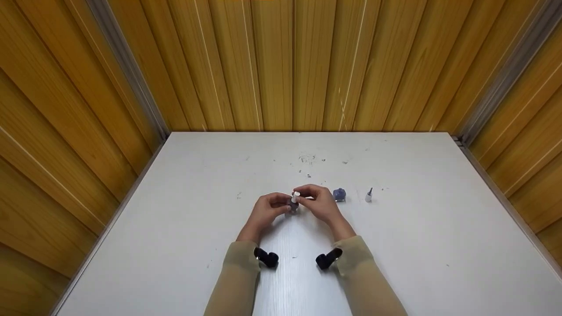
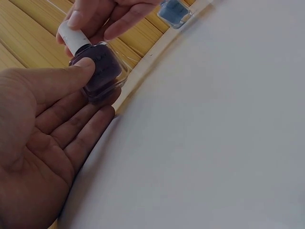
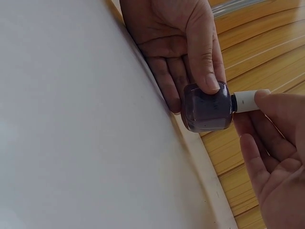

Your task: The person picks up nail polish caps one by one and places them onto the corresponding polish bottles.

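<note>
My left hand point(image 1: 263, 211) pinches a dark purple nail polish bottle point(image 2: 104, 74) between thumb and fingers, near the middle of the table. The bottle's white cap point(image 3: 245, 101) is between the thumb and fingers of my right hand point(image 1: 324, 205). A narrow dark band of neck shows between cap and glass in the right wrist view. Just right of that hand, a blue-violet nail polish bottle point(image 1: 339, 194) sits capless on the table. Farther right, a white cap point(image 1: 368, 198) stands with its brush pointing up.
The white table point(image 1: 175, 245) has small dark specks and smudges point(image 1: 307, 159) beyond my hands. Wood-panelled walls point(image 1: 272, 66) rise at its back and sides. A black wrist camera point(image 1: 268, 258) is on the left sleeve, another point(image 1: 328, 259) on the right.
</note>
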The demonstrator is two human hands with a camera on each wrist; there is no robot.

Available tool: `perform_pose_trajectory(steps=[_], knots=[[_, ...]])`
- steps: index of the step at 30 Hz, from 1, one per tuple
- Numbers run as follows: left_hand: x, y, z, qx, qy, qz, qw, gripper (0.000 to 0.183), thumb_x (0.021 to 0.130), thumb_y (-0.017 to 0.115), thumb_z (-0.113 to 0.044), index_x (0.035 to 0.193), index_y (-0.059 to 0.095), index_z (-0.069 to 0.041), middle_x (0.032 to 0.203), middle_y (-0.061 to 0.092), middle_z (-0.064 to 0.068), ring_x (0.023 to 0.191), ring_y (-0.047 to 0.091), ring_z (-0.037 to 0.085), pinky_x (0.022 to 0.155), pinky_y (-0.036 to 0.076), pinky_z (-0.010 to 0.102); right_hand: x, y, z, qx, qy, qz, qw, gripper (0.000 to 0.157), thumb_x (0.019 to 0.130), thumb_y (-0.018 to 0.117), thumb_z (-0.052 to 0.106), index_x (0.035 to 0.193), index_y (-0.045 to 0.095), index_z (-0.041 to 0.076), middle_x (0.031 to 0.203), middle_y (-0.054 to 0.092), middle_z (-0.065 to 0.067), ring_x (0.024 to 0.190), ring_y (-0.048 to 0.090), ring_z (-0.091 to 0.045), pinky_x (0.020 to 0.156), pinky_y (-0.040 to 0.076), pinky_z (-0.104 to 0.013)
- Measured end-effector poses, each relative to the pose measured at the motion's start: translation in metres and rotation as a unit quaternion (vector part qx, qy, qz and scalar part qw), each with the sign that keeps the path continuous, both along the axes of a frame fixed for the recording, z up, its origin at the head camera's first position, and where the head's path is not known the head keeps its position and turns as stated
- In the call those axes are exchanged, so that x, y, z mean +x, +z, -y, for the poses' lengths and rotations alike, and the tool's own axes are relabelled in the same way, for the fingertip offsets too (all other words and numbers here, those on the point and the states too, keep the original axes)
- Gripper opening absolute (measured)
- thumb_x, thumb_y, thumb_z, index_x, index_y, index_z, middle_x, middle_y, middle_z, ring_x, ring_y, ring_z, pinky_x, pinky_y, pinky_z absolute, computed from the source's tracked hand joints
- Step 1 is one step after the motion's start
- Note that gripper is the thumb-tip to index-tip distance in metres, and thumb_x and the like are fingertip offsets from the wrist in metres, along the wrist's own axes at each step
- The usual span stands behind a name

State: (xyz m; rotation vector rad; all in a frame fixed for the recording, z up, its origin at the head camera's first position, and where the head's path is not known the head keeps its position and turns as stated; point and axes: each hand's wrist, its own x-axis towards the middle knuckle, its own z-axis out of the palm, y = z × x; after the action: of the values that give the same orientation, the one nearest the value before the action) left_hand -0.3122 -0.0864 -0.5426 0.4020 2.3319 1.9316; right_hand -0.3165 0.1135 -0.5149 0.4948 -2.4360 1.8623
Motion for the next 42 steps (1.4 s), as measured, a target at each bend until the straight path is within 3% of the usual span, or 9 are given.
perform_pose_trajectory(steps=[5,10,12,19,22,26,33,42], knots=[[0.000,0.000,0.000,-0.004,-0.001,-0.001,1.0000,0.027,0.091,0.074,-0.001,0.118,0.072,0.002,0.113,0.076,0.017,0.104,0.074,0.022,0.096,0.058,0.032,-0.001,-0.001,0.000,0.003,-0.024,0.016,1.000,0.021,0.088,0.079,0.005,0.108,0.075,0.000,0.106,0.077,-0.018,0.095,0.070,-0.016,0.082,0.055,-0.018],[0.000,0.000,0.000,-0.005,-0.003,-0.001,1.0000,0.027,0.091,0.074,0.000,0.118,0.072,0.002,0.113,0.076,0.018,0.105,0.074,0.023,0.097,0.058,0.033,-0.001,-0.002,0.002,0.011,-0.050,0.029,0.998,0.018,0.086,0.082,0.007,0.103,0.074,0.005,0.100,0.076,-0.009,0.089,0.069,-0.013,0.077,0.053,-0.020],[0.000,0.000,0.000,-0.004,-0.003,0.000,1.0000,0.027,0.091,0.073,0.000,0.118,0.072,0.001,0.113,0.076,0.018,0.105,0.074,0.023,0.097,0.057,0.032,-0.001,-0.002,0.002,0.011,-0.052,0.032,0.998,0.019,0.086,0.082,0.007,0.103,0.074,0.005,0.100,0.076,-0.008,0.089,0.069,-0.014,0.076,0.053,-0.021],[0.000,0.001,-0.001,-0.010,0.009,0.012,0.9998,0.028,0.091,0.075,-0.002,0.118,0.072,0.000,0.115,0.076,0.017,0.108,0.074,0.024,0.097,0.057,0.034,0.024,0.034,0.003,0.010,-0.002,0.014,1.000,0.033,0.092,0.074,0.002,0.122,0.068,-0.010,0.119,0.071,-0.029,0.112,0.068,-0.041,0.083,0.052,-0.021],[-0.001,0.001,-0.002,-0.005,0.013,0.012,0.9998,0.028,0.090,0.075,-0.001,0.118,0.072,0.002,0.115,0.076,0.019,0.107,0.074,0.025,0.095,0.058,0.032,0.024,0.036,0.001,-0.006,0.020,0.006,1.000,0.034,0.092,0.072,-0.001,0.124,0.066,-0.011,0.122,0.070,-0.030,0.117,0.066,-0.044,0.087,0.053,-0.020],[-0.001,0.000,-0.002,-0.003,0.010,0.007,0.9999,0.029,0.090,0.074,0.001,0.119,0.071,0.004,0.116,0.075,0.021,0.107,0.074,0.026,0.094,0.058,0.031,0.019,0.031,0.001,-0.009,0.035,0.005,0.999,0.033,0.092,0.069,-0.005,0.124,0.066,-0.013,0.122,0.070,-0.031,0.118,0.066,-0.046,0.089,0.054,-0.018],[0.000,0.000,-0.001,0.003,0.000,-0.003,1.0000,0.029,0.091,0.073,0.004,0.119,0.069,0.008,0.116,0.074,0.025,0.107,0.074,0.029,0.092,0.059,0.030,0.001,0.002,0.001,-0.004,0.016,0.007,1.000,0.029,0.093,0.068,-0.005,0.122,0.068,-0.010,0.120,0.071,-0.030,0.116,0.067,-0.043,0.087,0.053,-0.016],[0.000,0.001,-0.001,-0.003,0.002,0.003,1.0000,0.027,0.091,0.074,0.000,0.118,0.072,0.003,0.115,0.076,0.020,0.105,0.075,0.025,0.094,0.058,0.030,-0.001,0.000,0.000,0.002,-0.011,0.014,1.000,0.024,0.090,0.078,0.006,0.112,0.075,-0.001,0.111,0.076,-0.019,0.103,0.070,-0.022,0.085,0.055,-0.020]])
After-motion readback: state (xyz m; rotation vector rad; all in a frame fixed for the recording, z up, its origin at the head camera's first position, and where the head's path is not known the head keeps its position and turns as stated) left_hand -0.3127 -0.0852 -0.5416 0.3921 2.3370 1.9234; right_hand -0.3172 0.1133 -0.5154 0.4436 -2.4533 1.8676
